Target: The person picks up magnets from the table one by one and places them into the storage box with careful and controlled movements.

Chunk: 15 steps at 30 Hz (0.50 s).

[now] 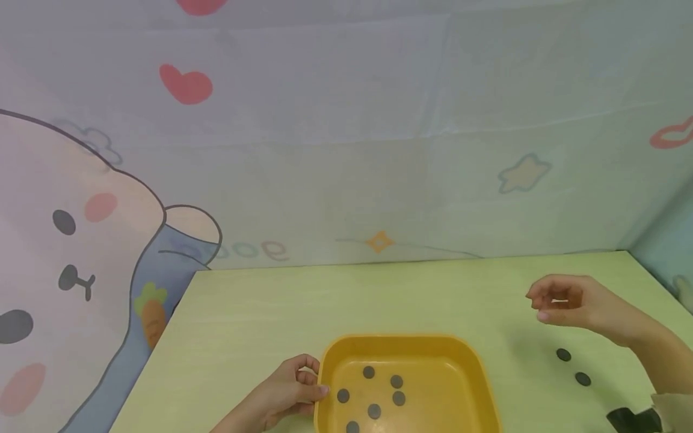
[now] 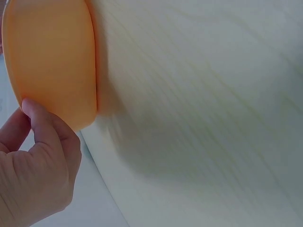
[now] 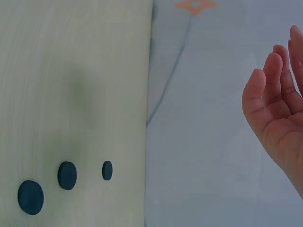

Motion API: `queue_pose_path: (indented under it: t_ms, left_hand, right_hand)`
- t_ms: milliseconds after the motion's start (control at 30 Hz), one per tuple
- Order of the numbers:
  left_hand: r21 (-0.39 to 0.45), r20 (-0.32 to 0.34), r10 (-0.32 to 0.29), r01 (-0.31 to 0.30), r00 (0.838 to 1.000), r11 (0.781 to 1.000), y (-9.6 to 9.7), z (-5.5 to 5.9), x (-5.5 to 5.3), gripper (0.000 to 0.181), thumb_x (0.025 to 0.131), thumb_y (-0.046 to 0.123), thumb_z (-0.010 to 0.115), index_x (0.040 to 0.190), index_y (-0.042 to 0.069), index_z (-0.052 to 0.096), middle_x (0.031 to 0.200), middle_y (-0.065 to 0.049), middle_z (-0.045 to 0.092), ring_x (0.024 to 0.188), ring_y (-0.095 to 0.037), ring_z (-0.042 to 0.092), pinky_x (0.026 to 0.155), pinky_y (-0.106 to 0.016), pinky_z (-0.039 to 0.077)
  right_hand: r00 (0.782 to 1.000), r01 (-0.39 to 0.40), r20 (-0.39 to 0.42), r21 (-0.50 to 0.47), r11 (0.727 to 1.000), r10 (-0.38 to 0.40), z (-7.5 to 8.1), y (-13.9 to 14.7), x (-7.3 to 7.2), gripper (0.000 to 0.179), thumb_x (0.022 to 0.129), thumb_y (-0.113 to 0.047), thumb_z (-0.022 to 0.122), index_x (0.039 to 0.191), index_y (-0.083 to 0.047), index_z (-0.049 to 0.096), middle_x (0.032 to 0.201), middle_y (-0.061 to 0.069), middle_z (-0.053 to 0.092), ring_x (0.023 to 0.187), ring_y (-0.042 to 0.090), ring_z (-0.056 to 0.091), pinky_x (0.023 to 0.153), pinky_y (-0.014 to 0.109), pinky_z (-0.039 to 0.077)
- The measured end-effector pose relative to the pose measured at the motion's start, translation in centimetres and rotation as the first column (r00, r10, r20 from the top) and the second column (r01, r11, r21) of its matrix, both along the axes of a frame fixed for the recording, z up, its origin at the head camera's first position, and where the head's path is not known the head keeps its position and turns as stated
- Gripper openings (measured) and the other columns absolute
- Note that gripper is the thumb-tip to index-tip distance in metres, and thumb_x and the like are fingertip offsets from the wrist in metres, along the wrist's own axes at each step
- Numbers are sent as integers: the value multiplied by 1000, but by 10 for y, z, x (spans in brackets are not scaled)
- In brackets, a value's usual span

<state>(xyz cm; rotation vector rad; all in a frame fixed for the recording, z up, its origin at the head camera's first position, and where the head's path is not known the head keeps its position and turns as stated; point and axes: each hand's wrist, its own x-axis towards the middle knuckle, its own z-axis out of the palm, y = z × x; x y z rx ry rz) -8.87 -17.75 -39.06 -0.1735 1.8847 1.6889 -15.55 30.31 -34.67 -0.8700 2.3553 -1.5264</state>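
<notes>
My left hand (image 1: 289, 388) pinches the left rim of a yellow plastic tray (image 1: 487, 394) between thumb and fingers. The left wrist view shows that hand (image 2: 45, 161) at the rim of the tray (image 2: 57, 61), seen from outside. Inside the tray lie several flat grey discs (image 1: 374, 411), spread over its left half. Raised above the table at the right, my right hand (image 1: 582, 304) has loosely curved fingers and nothing visible in them. Below it, dark discs (image 1: 563, 355) rest on the table; the right wrist view has three such discs (image 3: 67, 175) in a row.
The light green table (image 1: 260, 307) backs onto a hanging cloth (image 1: 335, 198) printed with hearts, a star and a cartoon animal. A second cloth (image 1: 668, 240) borders the right side. By the right sleeve sits a black item (image 1: 633, 420), partly cut off by the frame.
</notes>
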Motion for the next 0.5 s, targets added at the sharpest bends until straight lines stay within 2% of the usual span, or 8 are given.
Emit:
queue_pose_path:
  t_ms: [333, 500]
  left_hand:
    - [-8, 1, 3, -3, 1000, 1000, 1, 1, 0, 28, 83, 0, 67, 100, 5, 45, 75, -1, 50, 62, -10, 52, 54, -18, 47]
    - [-20, 4, 8, -8, 1000, 1000, 1, 1, 1, 28, 83, 0, 67, 100, 5, 46, 74, -1, 50, 61, -10, 51, 53, -17, 47]
  right_hand:
    - [997, 65, 37, -37, 997, -64, -21, 24, 1, 28, 87, 11, 55, 112, -2, 55, 95, 1, 59, 87, 11, 57, 73, 26, 52]
    - [988, 147, 56, -6, 989, -146, -35, 36, 0, 28, 88, 8, 55, 113, -5, 56, 96, -4, 59, 86, 9, 57, 72, 25, 51]
